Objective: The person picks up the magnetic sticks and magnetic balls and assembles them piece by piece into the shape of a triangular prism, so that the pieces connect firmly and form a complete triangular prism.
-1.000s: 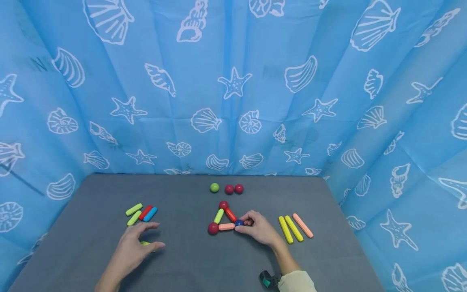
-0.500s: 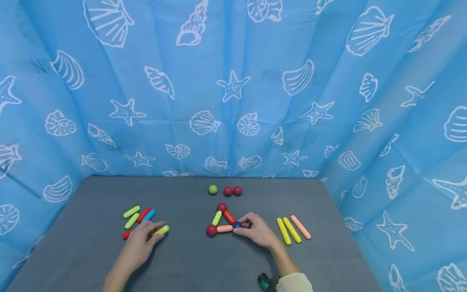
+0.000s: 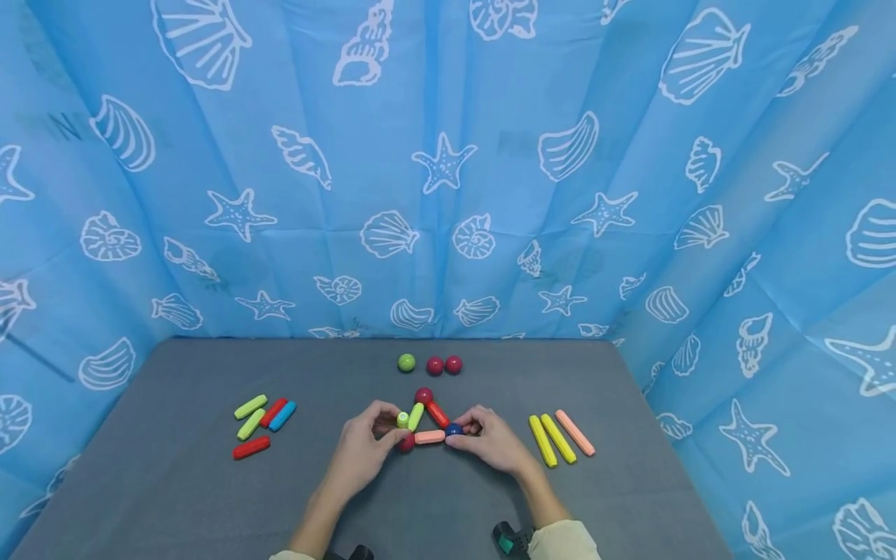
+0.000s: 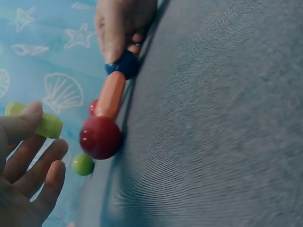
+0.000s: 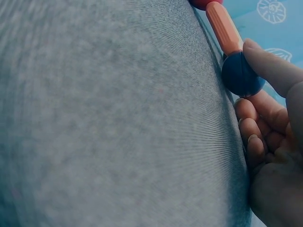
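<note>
A triangle of sticks and balls lies mid-table: a yellow-green stick (image 3: 416, 418), a red stick (image 3: 438, 414) and an orange stick (image 3: 430, 437) join a red ball (image 3: 423, 397) at the top, another red ball (image 4: 100, 137) at lower left and a blue ball (image 5: 242, 74) at lower right. My right hand (image 3: 493, 442) pinches the blue ball between thumb and fingers. With thumb and fingers, my left hand (image 3: 362, 449) holds a loose yellow-green stick (image 4: 35, 120) just above the lower-left red ball; in the left wrist view a gap shows between them.
Behind the triangle sit a green ball (image 3: 406, 362) and two red balls (image 3: 435, 365). At left lie yellow-green sticks (image 3: 250, 406), red sticks (image 3: 251, 447) and a blue stick (image 3: 283, 416). Yellow sticks (image 3: 543, 441) and an orange stick (image 3: 575, 432) lie at right. A patterned blue curtain (image 3: 448, 194) surrounds the table.
My left hand has picked up a yellow-green stick from the left group and carried it right to the triangle's lower-left ball. My right hand stays on the blue ball.
</note>
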Motion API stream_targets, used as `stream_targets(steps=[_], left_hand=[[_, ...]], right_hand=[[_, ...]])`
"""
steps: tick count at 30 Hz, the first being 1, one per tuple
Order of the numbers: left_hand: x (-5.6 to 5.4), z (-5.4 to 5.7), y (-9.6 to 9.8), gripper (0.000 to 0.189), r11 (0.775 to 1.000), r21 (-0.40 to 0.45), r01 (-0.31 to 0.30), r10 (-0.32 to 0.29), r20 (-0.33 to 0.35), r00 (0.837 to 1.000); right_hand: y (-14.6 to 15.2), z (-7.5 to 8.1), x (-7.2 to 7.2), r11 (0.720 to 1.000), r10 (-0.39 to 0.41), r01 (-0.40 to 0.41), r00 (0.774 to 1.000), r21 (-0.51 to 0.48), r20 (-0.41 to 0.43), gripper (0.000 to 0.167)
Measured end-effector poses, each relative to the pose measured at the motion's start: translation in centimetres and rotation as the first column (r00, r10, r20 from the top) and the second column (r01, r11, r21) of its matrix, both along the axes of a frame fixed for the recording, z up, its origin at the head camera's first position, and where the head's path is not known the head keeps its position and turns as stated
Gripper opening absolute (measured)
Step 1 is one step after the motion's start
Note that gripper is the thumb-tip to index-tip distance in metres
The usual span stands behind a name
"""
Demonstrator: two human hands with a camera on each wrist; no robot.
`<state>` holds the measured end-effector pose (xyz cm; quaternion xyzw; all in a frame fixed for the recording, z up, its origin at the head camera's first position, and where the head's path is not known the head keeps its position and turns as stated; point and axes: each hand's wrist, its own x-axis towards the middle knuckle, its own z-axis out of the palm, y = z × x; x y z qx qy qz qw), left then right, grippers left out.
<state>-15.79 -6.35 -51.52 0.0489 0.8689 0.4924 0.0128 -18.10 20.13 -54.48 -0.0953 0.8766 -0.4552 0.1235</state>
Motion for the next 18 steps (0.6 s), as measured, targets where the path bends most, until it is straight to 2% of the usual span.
stream_targets(steps=[5,8,11,13,15,18], left_hand=[[-0.1,-0.9,0.5,0.027,1.000,-0.027,0.016,-0.015,0.013,1.000],[-0.3,-1.2,0.3,0.029,0.998,-0.029,0.049,-0.048,0.025,0.999],[-0.8,-0.8,-0.8,0.039,0.996,0.032,0.088,-0.089,0.046,0.995],[-1.7,-0.2,-1.8,0.044,0.990,0.096,0.108,-0.113,0.052,0.992],[-3.1,0.4,-2.4,0.046,0.984,0.147,0.102,-0.107,0.029,0.994],[-6.0,0.6,-2.6,0.043,0.991,0.111,0.069,-0.066,-0.031,0.997]], right_hand=[[0.1,0.0,0.0,1.000,-0.006,0.006,1.000,-0.008,0.002,0.032],[0.1,0.0,0.1,1.000,-0.007,0.007,1.000,-0.003,-0.004,0.032],[0.1,0.0,0.1,1.000,0.003,-0.003,1.000,-0.004,-0.012,0.033],[0.0,-0.1,0.1,1.000,0.005,-0.005,1.000,-0.005,-0.015,0.032],[0.0,-0.1,0.1,1.000,0.004,-0.004,1.000,-0.012,-0.017,0.031],[-0.1,-0.2,0.1,1.000,-0.002,0.001,1.000,-0.019,-0.020,0.030]])
